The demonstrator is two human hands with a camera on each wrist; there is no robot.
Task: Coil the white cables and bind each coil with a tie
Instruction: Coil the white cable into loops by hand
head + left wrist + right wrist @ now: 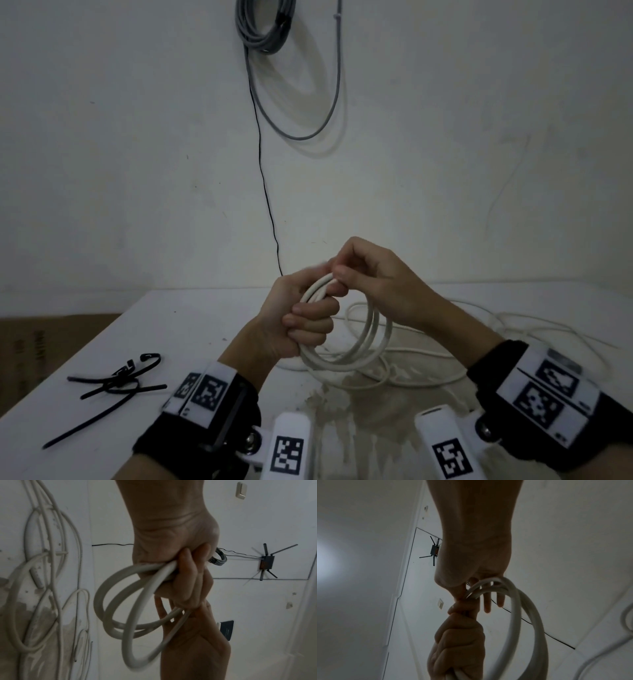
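Holding a white cable coil [346, 342] above the table [191, 329], the left hand [294, 322] has its grip curled tight round the loops. The right hand [373, 274] pinches the coil's top, two fingers [488, 601] straight. Only the head view shows black ties [116, 387] lying on the table to the left, well apart, and loose white cable [445, 359] under the hands. Only the wrist views show a router [266, 562] on the wall.
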